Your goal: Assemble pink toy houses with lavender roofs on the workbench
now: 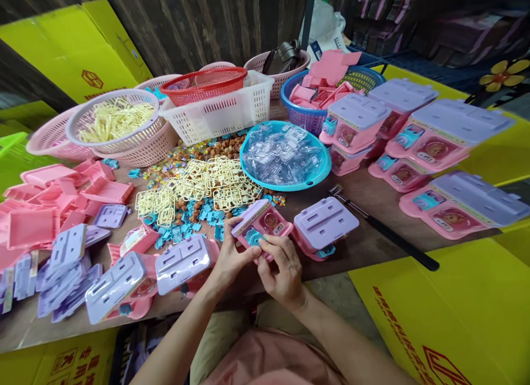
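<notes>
Near the table's front edge, my left hand (232, 251) grips the left side of a small pink toy house (278, 222) with a lilac roof and a blue part on its front. The thumb of that hand lies along the toy's lower edge. My right hand (285, 272) has its fingers bent against the blue part (253, 238) and the toy's lower front. Just right of it stands another toy house (326, 225) with a lilac roof. To the left are two more lilac-roofed toy houses (184, 263), tilted towards me.
Cream plastic frames (199, 183), small blue pieces (174, 230) and brown bits cover the table's middle. A blue basin (285, 182) holds clear parts. Finished-looking toy houses (447, 203) stack at right, beside a black-handled hammer (397, 244). Pink shells (33, 228) and lilac roofs (66, 280) heap at left.
</notes>
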{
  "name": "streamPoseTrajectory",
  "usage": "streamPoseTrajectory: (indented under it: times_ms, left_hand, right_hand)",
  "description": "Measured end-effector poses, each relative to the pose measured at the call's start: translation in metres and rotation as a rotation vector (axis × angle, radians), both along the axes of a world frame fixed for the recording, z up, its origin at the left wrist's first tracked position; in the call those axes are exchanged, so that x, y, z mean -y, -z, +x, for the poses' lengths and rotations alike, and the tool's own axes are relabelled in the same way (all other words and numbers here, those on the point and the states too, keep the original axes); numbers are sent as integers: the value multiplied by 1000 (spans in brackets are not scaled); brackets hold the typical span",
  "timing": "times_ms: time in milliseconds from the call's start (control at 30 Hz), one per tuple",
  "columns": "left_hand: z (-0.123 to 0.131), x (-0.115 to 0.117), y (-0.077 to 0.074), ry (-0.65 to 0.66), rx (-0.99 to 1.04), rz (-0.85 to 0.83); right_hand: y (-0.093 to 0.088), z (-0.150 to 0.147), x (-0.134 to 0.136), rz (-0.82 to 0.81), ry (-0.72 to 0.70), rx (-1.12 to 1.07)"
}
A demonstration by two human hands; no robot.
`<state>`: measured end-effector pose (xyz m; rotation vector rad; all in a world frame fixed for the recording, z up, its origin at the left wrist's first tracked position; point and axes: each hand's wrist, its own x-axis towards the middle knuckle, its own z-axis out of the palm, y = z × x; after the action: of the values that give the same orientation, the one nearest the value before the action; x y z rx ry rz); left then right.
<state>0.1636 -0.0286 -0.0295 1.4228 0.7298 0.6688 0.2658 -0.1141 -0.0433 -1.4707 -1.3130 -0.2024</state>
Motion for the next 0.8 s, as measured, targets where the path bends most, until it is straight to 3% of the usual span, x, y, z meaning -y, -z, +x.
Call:
streamPoseTrajectory:
  times_ms: [133, 333, 500, 800]
  left_hand:
    - [1, -2, 2, 15, -26, 61]
    - [1, -6, 2, 18, -32, 30]
    - [2, -4, 1, -2, -7, 8]
    - [2, 1, -4, 25, 8, -27]
  right_hand:
    - [-12, 14, -5, -147, 51, -160]
    - [-20, 31, -20, -351, -158, -443]
    - [-27, 31, -21, -344, -175, -599]
    - [-25, 27, -18, -319, -125, -622]
